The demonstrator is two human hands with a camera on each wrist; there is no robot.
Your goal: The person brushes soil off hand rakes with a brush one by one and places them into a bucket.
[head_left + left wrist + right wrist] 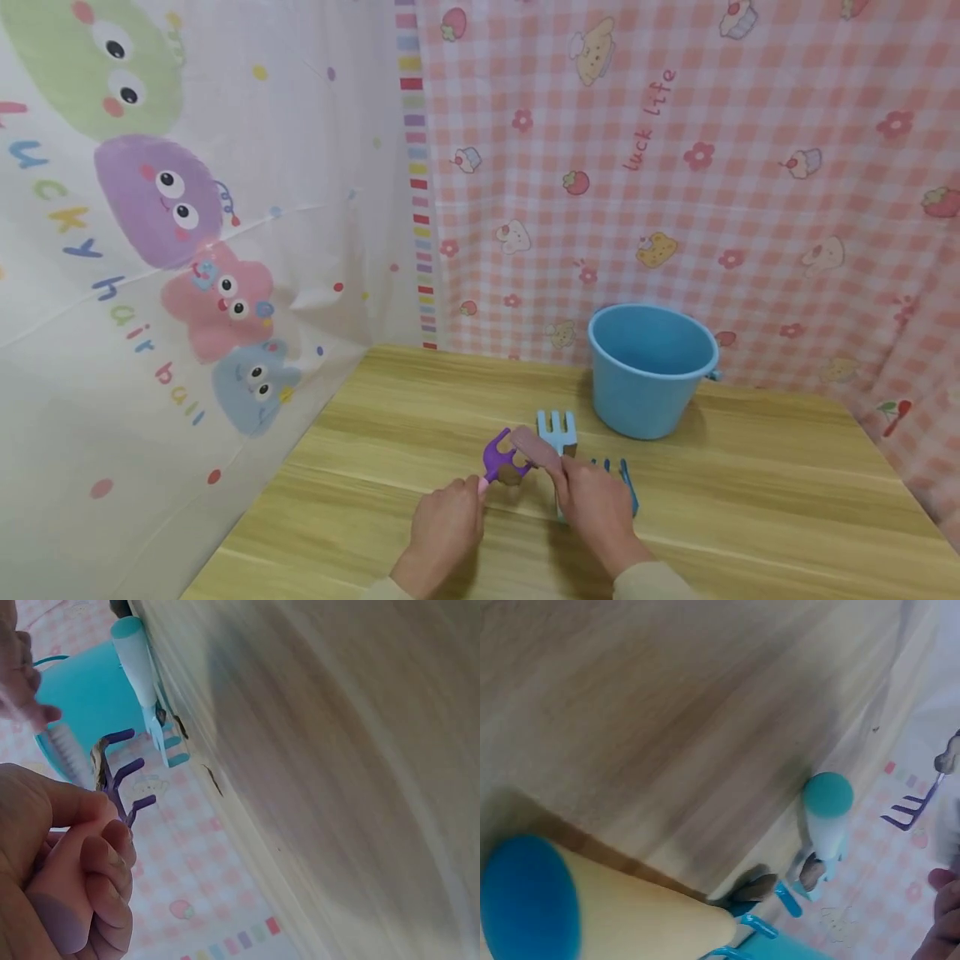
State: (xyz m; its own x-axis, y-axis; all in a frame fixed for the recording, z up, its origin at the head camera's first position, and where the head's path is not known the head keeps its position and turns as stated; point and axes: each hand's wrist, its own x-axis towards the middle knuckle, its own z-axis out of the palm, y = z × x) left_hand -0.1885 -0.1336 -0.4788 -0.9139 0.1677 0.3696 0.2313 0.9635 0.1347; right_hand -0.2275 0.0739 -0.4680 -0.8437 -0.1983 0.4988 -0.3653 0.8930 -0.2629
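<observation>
My left hand [447,518] grips the pink handle of a small purple toy rake [493,457], its fingers curled round it in the left wrist view. A brown, mud-like patch [510,475] clings to the rake's head. My right hand [600,510] holds a brush [536,450], whose pale bristles [69,754] show close to the rake in the left wrist view. Beneath the brush lies a light blue toy rake [556,427] with a brown smear. Partly hidden behind my right hand is a dark blue rake [628,483], its yellow handle [645,907] showing in the right wrist view.
A blue bucket [648,400] stands at the back right of the wooden table [750,500]. A pink checked cloth [525,192] hangs behind, and a white cloth with cartoon figures [315,208] hangs on the left.
</observation>
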